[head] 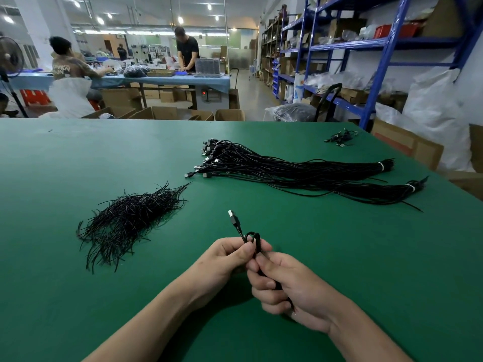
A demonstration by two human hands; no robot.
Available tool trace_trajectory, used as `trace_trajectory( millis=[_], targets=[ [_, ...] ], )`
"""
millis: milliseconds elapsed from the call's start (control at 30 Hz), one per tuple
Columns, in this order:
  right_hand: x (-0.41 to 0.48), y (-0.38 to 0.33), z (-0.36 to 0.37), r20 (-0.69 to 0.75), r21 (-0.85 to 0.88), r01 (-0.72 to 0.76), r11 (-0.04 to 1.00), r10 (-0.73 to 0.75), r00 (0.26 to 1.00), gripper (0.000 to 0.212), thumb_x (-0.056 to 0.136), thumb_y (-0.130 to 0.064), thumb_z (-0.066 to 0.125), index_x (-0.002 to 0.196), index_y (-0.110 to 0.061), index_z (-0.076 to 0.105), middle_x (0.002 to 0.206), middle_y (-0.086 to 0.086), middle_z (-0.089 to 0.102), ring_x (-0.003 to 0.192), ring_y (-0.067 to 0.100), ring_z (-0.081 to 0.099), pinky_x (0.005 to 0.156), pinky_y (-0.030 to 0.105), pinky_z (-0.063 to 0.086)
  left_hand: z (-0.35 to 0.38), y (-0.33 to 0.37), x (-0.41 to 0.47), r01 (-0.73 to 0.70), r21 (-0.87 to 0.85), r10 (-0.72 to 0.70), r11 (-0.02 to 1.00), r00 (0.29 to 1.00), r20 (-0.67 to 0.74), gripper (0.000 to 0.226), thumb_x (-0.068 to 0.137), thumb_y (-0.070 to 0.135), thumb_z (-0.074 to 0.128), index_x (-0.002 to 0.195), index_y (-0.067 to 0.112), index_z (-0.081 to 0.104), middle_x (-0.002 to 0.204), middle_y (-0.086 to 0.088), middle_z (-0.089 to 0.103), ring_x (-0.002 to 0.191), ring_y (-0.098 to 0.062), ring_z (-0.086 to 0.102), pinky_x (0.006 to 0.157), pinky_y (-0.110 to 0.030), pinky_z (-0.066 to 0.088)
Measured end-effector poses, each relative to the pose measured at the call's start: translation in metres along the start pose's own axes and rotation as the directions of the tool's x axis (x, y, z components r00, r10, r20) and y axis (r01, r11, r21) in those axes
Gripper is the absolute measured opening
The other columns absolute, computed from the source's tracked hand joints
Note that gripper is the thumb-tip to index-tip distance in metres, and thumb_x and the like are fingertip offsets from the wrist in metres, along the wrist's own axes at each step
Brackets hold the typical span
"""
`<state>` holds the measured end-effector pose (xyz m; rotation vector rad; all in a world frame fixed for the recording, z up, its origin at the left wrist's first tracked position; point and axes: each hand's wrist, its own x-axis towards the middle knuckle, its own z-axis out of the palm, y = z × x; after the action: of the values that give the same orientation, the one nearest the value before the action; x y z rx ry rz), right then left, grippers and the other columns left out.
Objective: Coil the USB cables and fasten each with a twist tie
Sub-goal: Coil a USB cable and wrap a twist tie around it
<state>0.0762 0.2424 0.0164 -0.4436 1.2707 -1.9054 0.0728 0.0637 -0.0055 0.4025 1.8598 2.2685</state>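
Note:
A black USB cable (236,226) is bunched between both hands above the green table (78,158), its plug sticking up and away. My left hand (230,254) pinches the cable's loops near the top. My right hand (285,283) grips the lower part of the bunch, fingers curled round it. A heap of black twist ties (125,220) lies to the left. Two long bundles of uncoiled USB cables (287,171) stretch across the table ahead, each bound with a white band at its right end.
A few coiled cables (341,138) sit at the table's far right. Cardboard boxes (407,145) and white sacks stand beyond the right edge, under blue shelving (379,74). People work at a blue-covered bench (156,79) in the background.

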Motion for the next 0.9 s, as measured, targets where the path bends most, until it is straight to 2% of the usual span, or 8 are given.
trace_trajectory(
  millis=[133, 333, 500, 667, 733, 800, 833, 900],
  targets=[
    [0.001, 0.001, -0.001, -0.036, -0.087, -0.004, 0.996, 0.001, 0.999, 0.028, 0.105, -0.039, 0.045, 0.095, -0.013, 0.05, 0.068, -0.002, 0.031, 0.049, 0.008, 0.02, 0.041, 0.016, 0.025, 0.002, 0.0, 0.001, -0.037, 0.032, 0.038, 0.999, 0.999, -0.037, 0.028, 0.086, 0.047, 0.074, 0.082, 0.019, 0.076, 0.066, 0.004, 0.062, 0.068, -0.009, 0.06, 0.076, -0.02, 0.049],
    [0.007, 0.005, -0.004, -0.167, -0.29, 0.009, 0.957, -0.06, 0.984, 0.031, 0.105, -0.04, 0.044, 0.097, -0.012, 0.056, 0.065, -0.004, 0.042, 0.048, 0.008, 0.025, 0.04, 0.018, 0.026, 0.007, -0.001, 0.003, -0.09, 0.096, 0.099, 0.991, 0.991, -0.093, 0.053, 0.089, 0.045, 0.064, 0.081, -0.007, 0.06, 0.061, 0.001, 0.055, 0.062, -0.009, 0.054, 0.072, -0.014, 0.045],
    [0.013, 0.011, -0.002, -0.282, -0.42, 0.038, 0.906, -0.171, 0.944, 0.032, 0.105, -0.042, 0.043, 0.088, -0.017, 0.051, 0.06, -0.009, 0.038, 0.048, 0.007, 0.025, 0.044, 0.019, 0.021, 0.011, -0.001, 0.007, -0.066, 0.121, 0.086, 0.99, 0.983, -0.164, 0.031, 0.096, 0.039, 0.062, 0.073, 0.02, 0.071, 0.065, -0.001, 0.061, 0.066, -0.013, 0.063, 0.078, -0.023, 0.048],
    [0.016, 0.014, -0.001, -0.354, -0.4, 0.071, 0.914, -0.225, 0.908, 0.031, 0.107, -0.037, 0.042, 0.084, -0.016, 0.049, 0.061, -0.006, 0.035, 0.049, 0.009, 0.025, 0.047, 0.026, 0.018, 0.007, -0.001, 0.014, 0.002, 0.17, 0.026, 0.985, 0.986, -0.164, 0.03, 0.093, 0.045, 0.062, 0.098, 0.021, 0.079, 0.081, 0.007, 0.073, 0.085, -0.008, 0.068, 0.081, -0.017, 0.049],
    [0.016, 0.014, -0.003, -0.388, -0.397, 0.089, 0.914, -0.254, 0.886, 0.03, 0.108, -0.033, 0.041, 0.085, -0.015, 0.049, 0.061, -0.006, 0.034, 0.049, 0.009, 0.025, 0.046, 0.025, 0.019, -0.004, 0.004, 0.021, 0.069, 0.246, -0.032, 0.967, 0.988, -0.151, 0.033, 0.093, 0.053, 0.06, 0.101, 0.028, 0.079, 0.084, 0.012, 0.069, 0.081, -0.004, 0.061, 0.073, -0.015, 0.046],
    [0.015, 0.012, -0.007, -0.431, -0.411, 0.091, 0.907, -0.282, 0.857, 0.03, 0.109, -0.03, 0.04, 0.086, -0.013, 0.048, 0.061, -0.007, 0.034, 0.049, 0.009, 0.024, 0.044, 0.023, 0.021, -0.022, 0.011, 0.032, 0.116, 0.435, -0.01, 0.893, 0.971, -0.238, 0.029, 0.094, 0.052, 0.062, 0.103, 0.029, 0.077, 0.087, 0.014, 0.072, 0.074, -0.003, 0.058, 0.07, -0.02, 0.045],
    [0.014, 0.012, -0.009, -0.455, -0.418, 0.083, 0.905, -0.288, 0.843, 0.03, 0.109, -0.029, 0.039, 0.085, -0.012, 0.048, 0.06, -0.007, 0.034, 0.049, 0.009, 0.024, 0.044, 0.022, 0.022, -0.034, 0.016, 0.038, 0.141, 0.579, 0.053, 0.803, 0.951, -0.305, 0.026, 0.095, 0.045, 0.064, 0.109, 0.027, 0.076, 0.093, 0.011, 0.075, 0.074, -0.003, 0.06, 0.073, -0.023, 0.047],
    [0.014, 0.011, -0.013, -0.49, -0.424, 0.063, 0.903, -0.287, 0.823, 0.03, 0.109, -0.028, 0.038, 0.084, -0.012, 0.047, 0.059, -0.007, 0.034, 0.049, 0.009, 0.024, 0.043, 0.021, 0.023, -0.06, 0.027, 0.048, 0.275, 0.823, 0.217, 0.497, 0.879, -0.425, 0.029, 0.097, 0.035, 0.065, 0.119, 0.017, 0.074, 0.107, 0.0, 0.076, 0.085, -0.012, 0.067, 0.082, -0.027, 0.05]
  ],
)
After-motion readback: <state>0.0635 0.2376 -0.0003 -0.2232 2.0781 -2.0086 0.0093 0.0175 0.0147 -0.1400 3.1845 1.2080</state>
